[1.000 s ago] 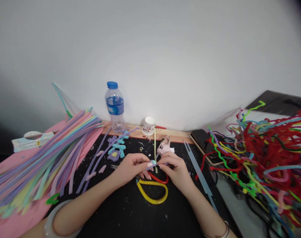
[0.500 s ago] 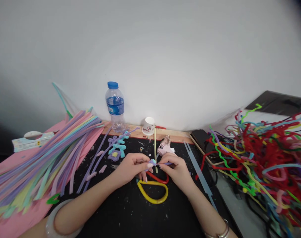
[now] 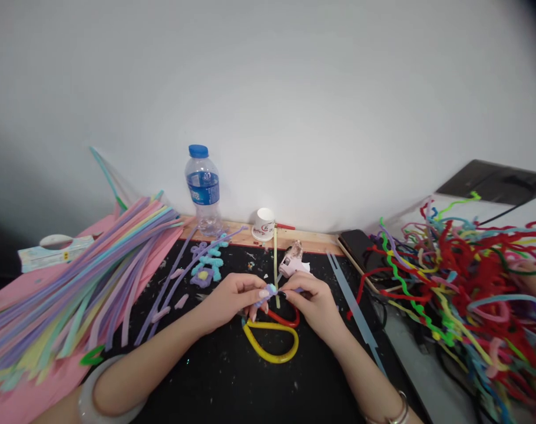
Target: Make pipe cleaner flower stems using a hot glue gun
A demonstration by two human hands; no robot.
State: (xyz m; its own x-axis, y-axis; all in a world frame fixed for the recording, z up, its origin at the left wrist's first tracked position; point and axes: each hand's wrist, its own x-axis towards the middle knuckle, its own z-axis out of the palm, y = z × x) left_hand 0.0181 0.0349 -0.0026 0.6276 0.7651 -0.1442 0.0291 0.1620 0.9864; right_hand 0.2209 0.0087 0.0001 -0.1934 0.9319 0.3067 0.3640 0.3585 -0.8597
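Between my hands is a small twisted piece of purple and light-blue pipe cleaner (image 3: pixel 271 290). My left hand (image 3: pixel 245 296) pinches it between thumb and fingers. My right hand (image 3: pixel 306 297) is closed in a pinch on its right side, with a bit of purple pipe cleaner showing behind the fingers. Just below lie the yellow-handled scissors (image 3: pixel 273 355), one handle loop yellow and the other red; the blades are mostly hidden by my hands. Left of my hands rests a finished-looking purple pipe-cleaner flower (image 3: pixel 203 275) with a yellow centre, next to curled turquoise pipe cleaner (image 3: pixel 214 254).
A bundle of pastel pipe cleaners (image 3: pixel 82 277) covers the left side. On the right is a tangled multicoloured heap (image 3: pixel 466 277), with a hand at its far edge. Behind stand a water bottle (image 3: pixel 202 191) and paper cup (image 3: pixel 264 225). A pink glue gun (image 3: pixel 292 262) and glue sticks (image 3: pixel 350 294) lie nearby.
The small pipe-cleaner piece has turned a little in my fingers, showing more purple below. The heap on the right has shifted. My hands stay nearly in place.
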